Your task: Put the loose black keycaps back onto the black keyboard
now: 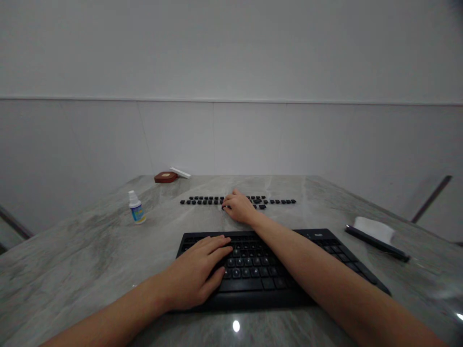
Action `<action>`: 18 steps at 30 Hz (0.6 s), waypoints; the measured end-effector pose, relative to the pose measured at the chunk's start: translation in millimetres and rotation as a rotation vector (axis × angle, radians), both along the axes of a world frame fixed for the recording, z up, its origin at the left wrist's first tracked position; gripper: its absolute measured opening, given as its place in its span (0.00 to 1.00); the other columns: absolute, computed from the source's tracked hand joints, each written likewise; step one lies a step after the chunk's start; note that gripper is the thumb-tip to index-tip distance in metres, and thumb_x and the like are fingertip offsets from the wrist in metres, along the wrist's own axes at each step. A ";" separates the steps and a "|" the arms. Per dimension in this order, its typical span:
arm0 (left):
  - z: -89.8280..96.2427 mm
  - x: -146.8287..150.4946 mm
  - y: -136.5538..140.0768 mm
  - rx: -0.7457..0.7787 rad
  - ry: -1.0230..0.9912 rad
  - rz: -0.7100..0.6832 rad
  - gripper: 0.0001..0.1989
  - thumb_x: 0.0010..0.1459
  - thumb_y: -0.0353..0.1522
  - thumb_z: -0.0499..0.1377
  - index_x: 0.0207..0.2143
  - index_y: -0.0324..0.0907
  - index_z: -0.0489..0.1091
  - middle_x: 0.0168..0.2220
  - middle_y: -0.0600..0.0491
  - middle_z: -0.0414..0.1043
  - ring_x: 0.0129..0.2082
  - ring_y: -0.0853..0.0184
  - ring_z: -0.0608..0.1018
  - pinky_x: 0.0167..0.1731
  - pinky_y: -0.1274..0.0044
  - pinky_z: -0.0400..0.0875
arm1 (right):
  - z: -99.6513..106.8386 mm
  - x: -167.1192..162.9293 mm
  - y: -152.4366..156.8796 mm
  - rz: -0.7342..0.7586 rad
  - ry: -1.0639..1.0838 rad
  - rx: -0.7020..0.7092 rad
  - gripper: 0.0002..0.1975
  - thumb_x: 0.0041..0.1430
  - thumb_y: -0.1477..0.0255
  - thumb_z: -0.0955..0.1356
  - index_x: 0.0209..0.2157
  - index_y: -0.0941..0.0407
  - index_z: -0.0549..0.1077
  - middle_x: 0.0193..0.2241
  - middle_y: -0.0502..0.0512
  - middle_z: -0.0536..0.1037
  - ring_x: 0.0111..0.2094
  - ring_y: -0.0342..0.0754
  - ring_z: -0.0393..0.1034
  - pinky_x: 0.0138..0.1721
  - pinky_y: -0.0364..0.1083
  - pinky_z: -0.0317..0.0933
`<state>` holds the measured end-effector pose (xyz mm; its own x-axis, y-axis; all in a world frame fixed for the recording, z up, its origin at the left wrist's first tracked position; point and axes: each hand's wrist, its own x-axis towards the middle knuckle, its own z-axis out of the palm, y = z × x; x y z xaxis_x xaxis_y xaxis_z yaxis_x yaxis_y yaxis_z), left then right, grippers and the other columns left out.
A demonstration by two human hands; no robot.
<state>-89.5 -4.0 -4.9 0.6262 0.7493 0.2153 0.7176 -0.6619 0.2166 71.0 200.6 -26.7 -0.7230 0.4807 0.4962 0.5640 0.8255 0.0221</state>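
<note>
A black keyboard [249, 284] lies flat on the table in front of me. My left hand [197, 270] rests across its left part, fingers stretched out and apart over the keys. Beyond the keyboard, loose black keycaps [206, 202] stand in rows on the tabletop. My right hand [238, 206] reaches over the keyboard to these rows. Its fingers are bent down with the tips together at a dark keycap [224, 207] near the front row. The hand and forearm hide some keycaps and part of the keyboard.
A white spray bottle [137, 208] with a blue label stands at the left. Far back left are a reddish-brown box [165, 177] and a white flat piece [181, 172]. On the right, a long black tool [376, 243] lies against a white cloth or paper [374, 228]. A wall stands behind the marble-patterned table [97, 250].
</note>
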 end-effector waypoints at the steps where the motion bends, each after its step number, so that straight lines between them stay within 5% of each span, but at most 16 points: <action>1: -0.5 -0.2 0.2 0.001 -0.001 0.000 0.23 0.62 0.30 0.51 0.60 0.41 0.61 0.63 0.46 0.58 0.62 0.58 0.62 0.61 0.62 0.58 | -0.5 -0.3 0.2 0.001 -0.009 -0.002 0.08 0.59 0.75 0.68 0.35 0.58 0.81 0.36 0.57 0.80 0.40 0.51 0.63 0.45 0.48 0.58; 18: -1.5 -1.1 0.3 -0.010 0.004 0.010 0.23 0.63 0.31 0.51 0.61 0.44 0.59 0.64 0.49 0.56 0.63 0.58 0.60 0.62 0.61 0.58 | 7.0 -1.1 -9.6 0.022 0.024 -0.097 0.05 0.55 0.78 0.70 0.35 0.60 0.78 0.31 0.57 0.79 0.40 0.52 0.67 0.41 0.47 0.62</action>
<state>-90.6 -3.6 -6.4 0.6197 0.7575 0.2055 0.7250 -0.6527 0.2200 69.9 191.0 -19.7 -0.7224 0.5110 0.4658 0.5448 0.8355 -0.0716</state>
